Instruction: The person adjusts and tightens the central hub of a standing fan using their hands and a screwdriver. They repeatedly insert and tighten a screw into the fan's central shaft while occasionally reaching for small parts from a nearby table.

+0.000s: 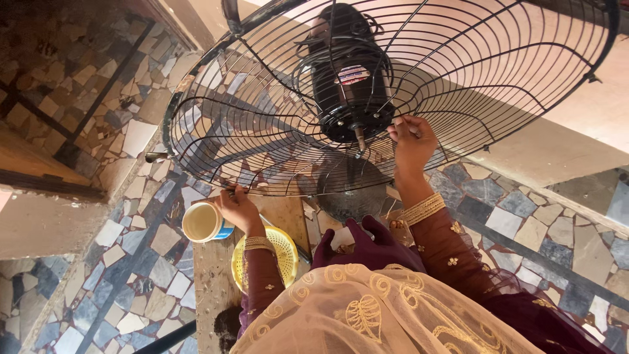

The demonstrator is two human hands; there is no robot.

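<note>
Seen from above, a round black wire fan guard [275,111] with its motor [350,92] stands above a wooden table [213,275], the left hand [237,206] gripping its lower rim, the right hand [411,139] nearer, pinching wires beside the motor.

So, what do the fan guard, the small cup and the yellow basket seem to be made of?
The fan guard looks like thin metal wire with a dark, glossy coating: it shows fine rings and spokes. The cup seems to be plastic, cream inside and blue outside, smooth and matte. The yellow basket is probably moulded plastic, with its bright even colour and small perforations.
</note>
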